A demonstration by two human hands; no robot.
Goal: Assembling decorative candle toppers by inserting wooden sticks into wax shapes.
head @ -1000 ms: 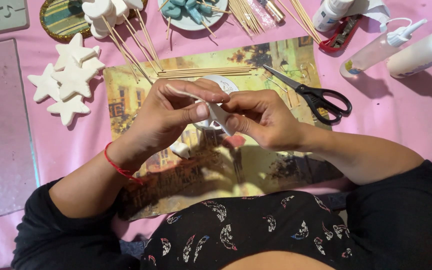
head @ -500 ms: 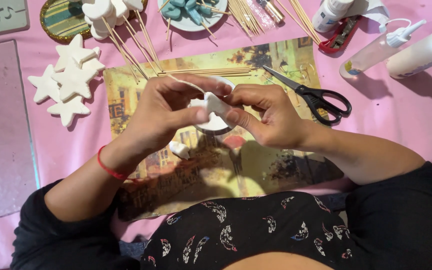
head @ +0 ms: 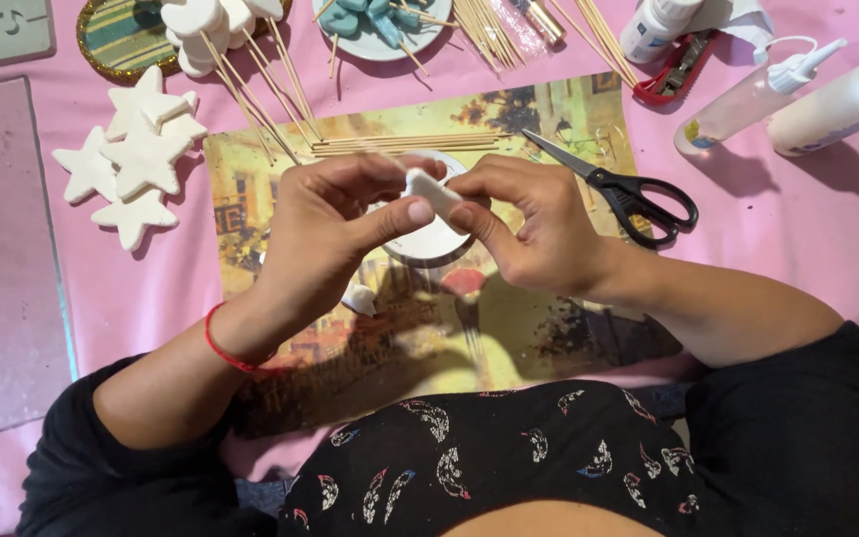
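A pink cloth covers the surface, and over it lies a glossy yellow printed picture sheet that serves as my work mat. Above it, my left hand and my right hand meet on a small flat white clay piece: each hand pinches 1 end between thumb and fingertips, holding it up off the mat, over a round white dish, so I can work its edges from both sides. A red thread bracelet circles my left wrist. Black-handled scissors lie open just beside my right hand, within easy reach. To the far left, a pile of white clay stars rests well apart from the work, and thin wooden skewers lie along the sheet's top edge. Glue bottles lie at the far right.
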